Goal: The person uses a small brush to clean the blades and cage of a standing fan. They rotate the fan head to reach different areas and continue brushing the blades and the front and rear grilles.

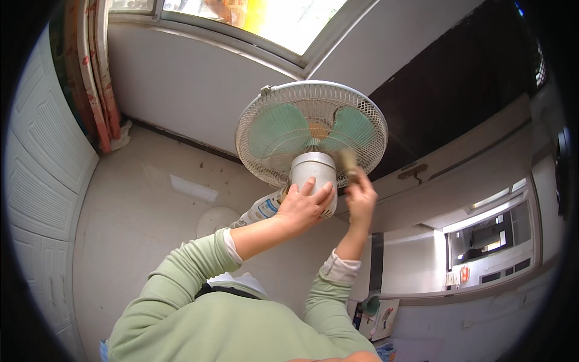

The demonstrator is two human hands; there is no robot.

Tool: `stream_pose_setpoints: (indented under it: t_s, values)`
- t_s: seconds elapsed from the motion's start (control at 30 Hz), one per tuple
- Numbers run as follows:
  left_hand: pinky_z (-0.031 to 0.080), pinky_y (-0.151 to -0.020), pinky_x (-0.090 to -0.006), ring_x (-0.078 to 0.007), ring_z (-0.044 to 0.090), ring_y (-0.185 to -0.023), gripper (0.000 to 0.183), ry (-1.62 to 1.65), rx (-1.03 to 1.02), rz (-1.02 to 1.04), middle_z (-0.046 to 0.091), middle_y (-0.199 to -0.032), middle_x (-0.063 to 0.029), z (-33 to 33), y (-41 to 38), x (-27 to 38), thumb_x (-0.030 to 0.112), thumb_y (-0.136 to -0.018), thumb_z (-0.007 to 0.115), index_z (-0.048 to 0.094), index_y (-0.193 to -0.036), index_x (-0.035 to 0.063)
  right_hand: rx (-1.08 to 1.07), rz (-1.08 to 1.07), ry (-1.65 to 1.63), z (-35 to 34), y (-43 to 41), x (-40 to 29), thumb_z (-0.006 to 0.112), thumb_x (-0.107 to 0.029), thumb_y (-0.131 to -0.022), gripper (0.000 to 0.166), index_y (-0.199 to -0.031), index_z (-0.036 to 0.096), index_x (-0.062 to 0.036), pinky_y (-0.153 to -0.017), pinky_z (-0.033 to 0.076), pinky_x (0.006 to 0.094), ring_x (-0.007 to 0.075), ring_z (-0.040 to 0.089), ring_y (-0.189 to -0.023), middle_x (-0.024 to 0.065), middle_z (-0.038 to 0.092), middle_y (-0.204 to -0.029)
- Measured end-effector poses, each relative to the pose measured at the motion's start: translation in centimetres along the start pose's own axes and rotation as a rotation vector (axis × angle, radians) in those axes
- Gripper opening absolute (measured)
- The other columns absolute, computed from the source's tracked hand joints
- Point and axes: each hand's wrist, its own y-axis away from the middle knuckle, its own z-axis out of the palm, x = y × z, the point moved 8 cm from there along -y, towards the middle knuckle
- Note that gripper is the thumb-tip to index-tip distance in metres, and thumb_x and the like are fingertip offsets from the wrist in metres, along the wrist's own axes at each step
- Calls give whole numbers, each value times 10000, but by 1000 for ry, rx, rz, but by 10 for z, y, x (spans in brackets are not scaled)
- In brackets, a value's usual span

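A pedestal fan stands before me, its wire guard [253,158] facing the window. Pale green blades [278,126] show through the mesh. My left hand [301,206] grips the white motor housing [313,165] from behind, fingers spread over its top. In my right hand [360,197] is a short brush [348,160] with light bristles, blurred by motion. Its head is against or just behind the rear guard; contact cannot be made out. Below the housing, the fan's pole [262,210] bears a printed label and slants down to a round base [212,219], partly behind my left forearm.
A window [271,22] lies beyond the fan. White cabinet doors [45,135] and a patterned curtain [97,77] are on the left. To the right are a dark panel [443,90], a metal hook [412,172] and a doorway [493,240]. Tiled floor [135,217] lies below.
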Motion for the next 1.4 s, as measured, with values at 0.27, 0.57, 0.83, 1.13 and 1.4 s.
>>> stream_pose_setpoints:
  t_s: [0.27,0.57,0.83,1.13,1.4]
  values:
    - [424,-716,-390,-291,383,-1132,728,24,21,-2,382,-1296,7,-2,-1,0,410,-632,718,468,-1275,178,277,-208,-232,-30,-2,1,487,-7,-845,396,-1238,535,-25,-413,241,170,17,313,-487,1,494,-686]
    - [415,-729,-396,-287,386,-1133,719,48,19,2,380,-1296,10,-4,-2,2,396,-632,719,469,-1269,176,343,-183,-352,-49,-14,21,507,-29,-860,417,-1275,504,-65,-397,243,173,20,299,-453,-7,483,-694]
    - [407,-783,-410,-287,384,-1144,733,69,-12,-6,376,-1306,4,-4,-1,4,395,-640,719,453,-1286,174,344,-154,-240,-53,-35,46,476,-13,-860,431,-1282,501,-93,-365,232,181,22,309,-426,-15,469,-667]
    - [407,-810,-413,-292,376,-1168,743,55,-27,-15,360,-1314,-3,-4,-2,5,386,-644,719,441,-1301,176,215,7,-165,-30,-24,66,516,-57,-848,359,-1203,568,-46,-424,285,194,37,362,-474,-11,499,-645]
    - [413,-820,-415,-287,365,-1160,749,34,-25,0,358,-1326,-8,-2,0,8,395,-645,717,439,-1303,168,-54,80,-53,-15,-12,87,518,-52,-796,406,-1197,581,-56,-459,364,219,60,423,-513,22,570,-704]
